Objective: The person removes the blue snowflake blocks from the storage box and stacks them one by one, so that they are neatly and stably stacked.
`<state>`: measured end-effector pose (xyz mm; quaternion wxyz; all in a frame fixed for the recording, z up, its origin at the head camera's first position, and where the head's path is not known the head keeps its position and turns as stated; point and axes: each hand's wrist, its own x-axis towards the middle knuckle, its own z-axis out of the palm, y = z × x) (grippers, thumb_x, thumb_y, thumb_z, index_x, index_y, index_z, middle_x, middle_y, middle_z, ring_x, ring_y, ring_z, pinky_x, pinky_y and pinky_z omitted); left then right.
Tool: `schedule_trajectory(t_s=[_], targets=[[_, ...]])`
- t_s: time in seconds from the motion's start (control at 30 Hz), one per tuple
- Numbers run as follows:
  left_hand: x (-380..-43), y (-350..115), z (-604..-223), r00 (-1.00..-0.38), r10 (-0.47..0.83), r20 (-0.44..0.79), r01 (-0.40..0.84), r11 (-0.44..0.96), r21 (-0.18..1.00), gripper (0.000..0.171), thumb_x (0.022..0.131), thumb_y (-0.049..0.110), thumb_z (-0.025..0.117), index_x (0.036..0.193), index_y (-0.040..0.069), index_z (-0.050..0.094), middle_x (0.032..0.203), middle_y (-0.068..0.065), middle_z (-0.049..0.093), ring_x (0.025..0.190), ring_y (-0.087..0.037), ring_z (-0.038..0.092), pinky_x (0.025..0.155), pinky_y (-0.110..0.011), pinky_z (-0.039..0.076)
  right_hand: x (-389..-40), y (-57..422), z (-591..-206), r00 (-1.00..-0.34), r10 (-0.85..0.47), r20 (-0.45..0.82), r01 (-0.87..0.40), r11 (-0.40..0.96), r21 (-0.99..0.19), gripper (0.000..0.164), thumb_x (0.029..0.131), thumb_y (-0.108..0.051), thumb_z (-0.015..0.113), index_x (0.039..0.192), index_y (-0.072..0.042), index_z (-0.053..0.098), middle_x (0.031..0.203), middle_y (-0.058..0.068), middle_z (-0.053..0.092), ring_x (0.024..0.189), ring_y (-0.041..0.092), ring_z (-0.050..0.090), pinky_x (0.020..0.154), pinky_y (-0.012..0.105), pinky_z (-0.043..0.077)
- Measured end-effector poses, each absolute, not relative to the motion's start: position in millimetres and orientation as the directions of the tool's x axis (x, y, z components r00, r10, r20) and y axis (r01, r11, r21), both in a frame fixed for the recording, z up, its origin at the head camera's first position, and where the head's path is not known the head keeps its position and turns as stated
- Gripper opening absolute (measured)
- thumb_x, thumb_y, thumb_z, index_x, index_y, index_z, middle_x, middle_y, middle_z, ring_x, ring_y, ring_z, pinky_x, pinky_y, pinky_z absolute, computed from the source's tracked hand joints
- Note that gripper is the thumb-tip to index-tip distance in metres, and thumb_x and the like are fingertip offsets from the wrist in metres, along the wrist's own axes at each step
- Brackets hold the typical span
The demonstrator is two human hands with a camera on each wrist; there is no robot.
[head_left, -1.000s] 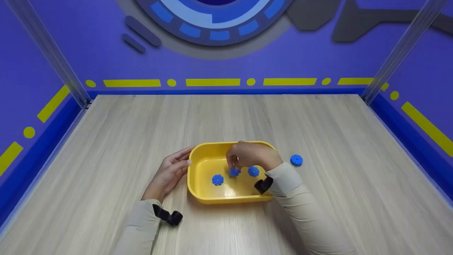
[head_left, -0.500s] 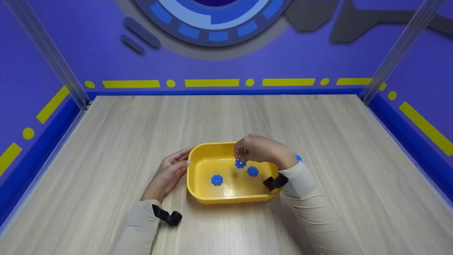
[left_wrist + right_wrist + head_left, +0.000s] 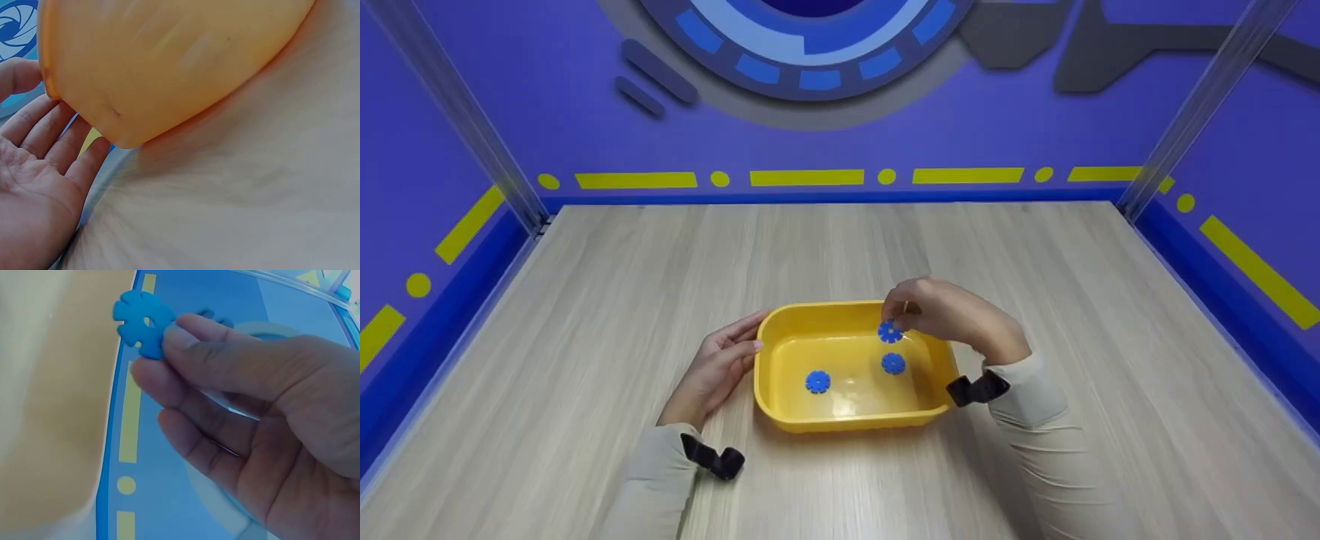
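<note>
A yellow plastic basin (image 3: 847,421) sits on the table, with two blue notched plastic discs (image 3: 818,382) lying on its floor. Between thumb and fingertips my right hand (image 3: 952,311) pinches another blue notched disc (image 3: 143,323), which has a hole in its middle. That disc is held up above the basin's far right part. Along the basin's left side rests my left hand (image 3: 720,367), its fairly straight fingers (image 3: 84,160) touching the outer wall and its thumb at the rim. Part of the basin's right rim is hidden by the right hand.
The light wood table (image 3: 660,262) surrounds the basin. Blue walls (image 3: 810,142) with yellow marks close in the back and both sides. Clear corner posts (image 3: 1200,112) stand at the back.
My right hand has lifted a blue notched disc off the basin floor and carried it up and right. The loose disc on the table is now hidden behind that hand. The left hand stays put.
</note>
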<state>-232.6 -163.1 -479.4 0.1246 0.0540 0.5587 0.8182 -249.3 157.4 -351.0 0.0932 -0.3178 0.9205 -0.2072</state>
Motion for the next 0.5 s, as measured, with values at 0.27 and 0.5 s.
schedule_trajectory(t_s=[0.27, 0.5], targets=[[-233, -164, -480, -0.962, 0.270, -0.038, -0.135, -0.349, 0.927, 0.062, 0.089, -0.004, 0.055, 0.146, -0.007, 0.032, 0.150, -0.021, 0.037, 0.121, -0.013, 0.056, 0.101, -0.028, 0.049, -247, 179, -356, -0.813, -0.578, 0.070, -0.540, 0.704, -0.461, 0.014, 0.089, -0.004, 0.065, 0.099, -0.008, 0.073, 0.095, 0.003, 0.071, 0.082, 0.016, 0.063, 0.079, 0.031, 0.059], [-233, -163, -479, -0.962, 0.271, -0.036, -0.135, -0.359, 0.923, 0.062, 0.089, -0.004, 0.055, 0.146, -0.007, 0.032, 0.151, -0.021, 0.036, 0.120, -0.012, 0.057, 0.100, -0.027, 0.050, -247, 196, -364, -0.846, -0.519, 0.122, -0.505, 0.706, -0.497, 0.013, 0.087, 0.000, 0.065, 0.096, -0.006, 0.074, 0.092, 0.005, 0.071, 0.079, 0.018, 0.065, 0.074, 0.031, 0.059]])
